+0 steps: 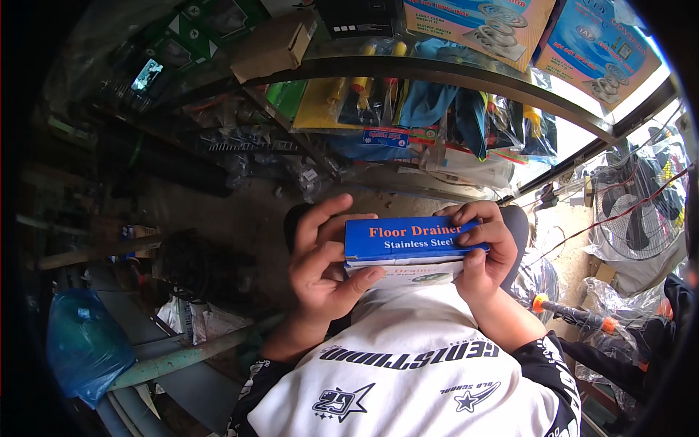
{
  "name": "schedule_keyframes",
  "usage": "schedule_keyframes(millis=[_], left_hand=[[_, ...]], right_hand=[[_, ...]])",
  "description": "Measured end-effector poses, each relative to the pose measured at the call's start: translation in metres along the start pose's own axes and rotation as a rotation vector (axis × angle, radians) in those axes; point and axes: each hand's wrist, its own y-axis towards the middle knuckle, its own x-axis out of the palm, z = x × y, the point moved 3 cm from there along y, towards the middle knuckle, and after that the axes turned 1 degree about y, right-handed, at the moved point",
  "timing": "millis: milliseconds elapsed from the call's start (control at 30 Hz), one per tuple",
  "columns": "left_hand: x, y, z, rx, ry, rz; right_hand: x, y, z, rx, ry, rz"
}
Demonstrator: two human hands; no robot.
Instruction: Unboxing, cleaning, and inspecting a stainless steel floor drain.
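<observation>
The person holds a small flat blue box (408,240) in front of the chest, between both hands, above the white shirt (408,364). The left hand (320,269) grasps the left end of the box: the fingers stand behind it and the thumb presses on the white lower face from below. The right hand (484,251) grasps the right end, with the fingers curled over the blue top edge and the thumb under it. Both hands are closed on the box, and neither of them is free.

The box lies almost level, with its long blue side toward the camera. Under this side a white face with a small picture is visible; I cannot tell whether it is a second box or the lower part of the same one.

To handle it well, I think the grip must stay at the two short ends, so that the long side remains free and the thumbs can feel the edge. The pressure should be light, because thin cardboard bends easily. It is better to keep the box near the body and level, so that nothing slides out if a flap is loose.

Behind the hands hang packets in plastic (437,116) under a metal shelf (451,73). Cardboard boxes (473,22) lie on the shelf, a blue bag (84,342) stands at the lower left, and a fan (641,211) is at the right.
</observation>
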Motion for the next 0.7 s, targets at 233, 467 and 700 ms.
schedule_keyframes(millis=[233, 467, 700], left_hand=[[0.001, -0.009, -0.014, 0.095, -0.324, -0.068], [-0.001, -0.013, -0.017, 0.203, -0.393, -0.031], [-0.008, -0.018, -0.001, 0.098, -0.063, -0.024]], right_hand=[[0.002, -0.002, 0.005, 0.073, 0.053, -0.037], [0.005, -0.002, 0.008, 0.084, 0.063, -0.075], [0.008, 0.001, 0.003, 0.034, 0.12, -0.124]])
